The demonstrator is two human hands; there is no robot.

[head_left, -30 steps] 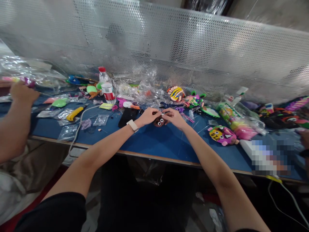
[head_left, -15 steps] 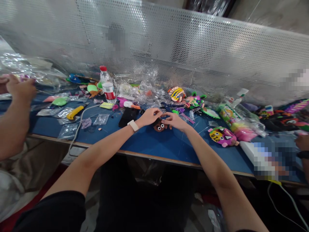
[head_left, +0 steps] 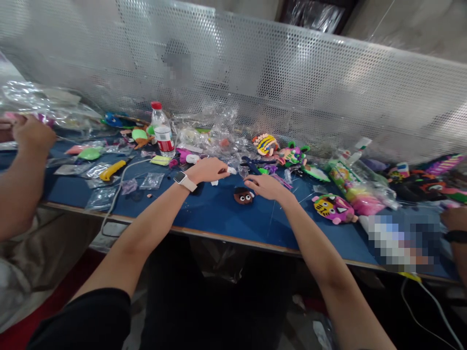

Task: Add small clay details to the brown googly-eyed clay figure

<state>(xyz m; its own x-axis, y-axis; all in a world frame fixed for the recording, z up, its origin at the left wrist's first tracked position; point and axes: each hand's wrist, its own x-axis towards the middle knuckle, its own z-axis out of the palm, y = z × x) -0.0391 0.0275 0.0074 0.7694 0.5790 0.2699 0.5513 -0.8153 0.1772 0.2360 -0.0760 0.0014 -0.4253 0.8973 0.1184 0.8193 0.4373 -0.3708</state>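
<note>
A brown clay face (head_left: 243, 196) with two round white eyes and a dark top lies on the blue table in front of me. My right hand (head_left: 268, 187) hovers just at its upper right, fingers loosely bent and holding nothing that I can see. To the left, my left hand (head_left: 208, 171), with a watch on its wrist, reaches over the table. Its fingertips close on a small white piece (head_left: 231, 170) whose kind I cannot make out. Below the fingers lies another white bit (head_left: 214, 183). Dark-handled pliers or scissors (head_left: 255, 164) lie beyond the brown face.
A water bottle (head_left: 162, 131), crumpled clear plastic (head_left: 219, 131) and clay figures (head_left: 265, 144) line the perforated metal panel (head_left: 233, 73). A yellow cutter (head_left: 112, 170) and a cable lie left; a pink-and-yellow clay animal (head_left: 335, 208) lies right. Other people's hands (head_left: 34, 136) show at both sides.
Both hands have come off the brown clay face, which now lies uncovered. My left hand has moved left to a white piece; my right hand has stayed close by.
</note>
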